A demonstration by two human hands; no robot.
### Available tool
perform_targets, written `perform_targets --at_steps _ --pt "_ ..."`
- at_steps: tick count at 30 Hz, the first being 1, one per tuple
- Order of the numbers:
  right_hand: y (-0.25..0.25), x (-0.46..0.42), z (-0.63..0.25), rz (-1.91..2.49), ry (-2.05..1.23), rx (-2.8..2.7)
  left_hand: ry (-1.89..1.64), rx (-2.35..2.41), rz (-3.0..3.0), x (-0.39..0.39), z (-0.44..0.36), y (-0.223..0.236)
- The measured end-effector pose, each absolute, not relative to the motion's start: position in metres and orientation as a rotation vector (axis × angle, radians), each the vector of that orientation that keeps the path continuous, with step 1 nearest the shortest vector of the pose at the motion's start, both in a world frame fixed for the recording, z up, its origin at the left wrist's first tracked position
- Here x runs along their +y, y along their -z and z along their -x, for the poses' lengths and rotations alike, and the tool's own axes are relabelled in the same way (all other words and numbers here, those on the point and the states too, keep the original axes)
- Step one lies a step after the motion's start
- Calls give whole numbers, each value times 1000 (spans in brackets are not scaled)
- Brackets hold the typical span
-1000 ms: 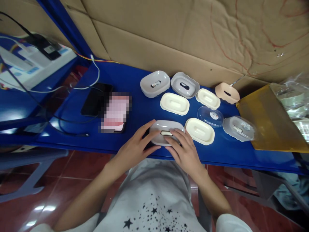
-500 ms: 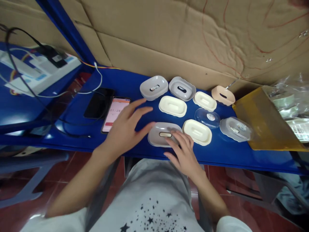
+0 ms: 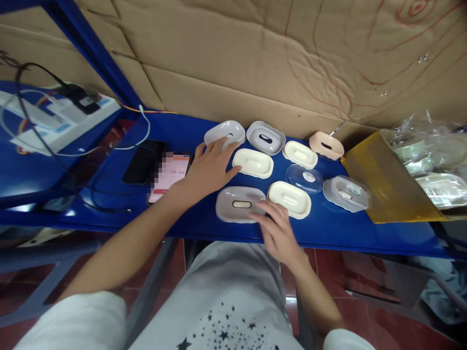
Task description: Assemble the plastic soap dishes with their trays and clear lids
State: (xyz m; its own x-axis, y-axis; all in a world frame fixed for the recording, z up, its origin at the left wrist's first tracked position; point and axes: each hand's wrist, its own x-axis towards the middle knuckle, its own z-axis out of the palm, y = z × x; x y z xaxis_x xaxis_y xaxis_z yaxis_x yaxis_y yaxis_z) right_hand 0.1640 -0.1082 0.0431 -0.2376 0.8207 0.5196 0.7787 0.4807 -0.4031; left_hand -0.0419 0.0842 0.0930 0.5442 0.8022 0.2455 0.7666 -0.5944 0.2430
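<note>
Fingers spread, my left hand (image 3: 211, 167) is over the near side of a grey oval soap dish (image 3: 219, 130) at the back left. Its fingertips overlap the dish's rim; whether they touch it is unclear. Close to the table's front edge lies another grey soap dish (image 3: 223, 206) with a cream piece (image 3: 241, 204) in its centre slot. My right hand (image 3: 279, 231) has loosely bent, parted fingers at this dish's right end and appears to touch it. Beside that hand lies a cream ridged tray (image 3: 292, 198); a second cream tray (image 3: 252, 163) lies right of my left hand.
Farther back are a grey dish (image 3: 266, 138), a small cream tray (image 3: 300, 154) and a peach dish (image 3: 326, 146). To the right are a clear lid (image 3: 304, 178), a lidded grey dish (image 3: 346, 193) and a cardboard box (image 3: 396, 182) of wrapped pieces. Phones (image 3: 170, 177) and cables lie left.
My left hand has moved away from the front grey dish, forward to the back-left grey dish. My right hand has drawn back slightly toward the front dish's right end. The view has shifted slightly.
</note>
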Motion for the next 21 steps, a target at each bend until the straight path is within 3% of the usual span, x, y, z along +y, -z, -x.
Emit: perform_targets --at_steps 4,9,21 --pt "-61 -92 -244 1549 58 -1964 -653 1133 -2635 41 73 -81" --pt "-69 -63 -340 1913 -17 -2093 -702 964 -2678 -8 109 -51" --pt "-74 -32 -359 1870 -125 -2205 -815 999 -2591 -22 111 -35"
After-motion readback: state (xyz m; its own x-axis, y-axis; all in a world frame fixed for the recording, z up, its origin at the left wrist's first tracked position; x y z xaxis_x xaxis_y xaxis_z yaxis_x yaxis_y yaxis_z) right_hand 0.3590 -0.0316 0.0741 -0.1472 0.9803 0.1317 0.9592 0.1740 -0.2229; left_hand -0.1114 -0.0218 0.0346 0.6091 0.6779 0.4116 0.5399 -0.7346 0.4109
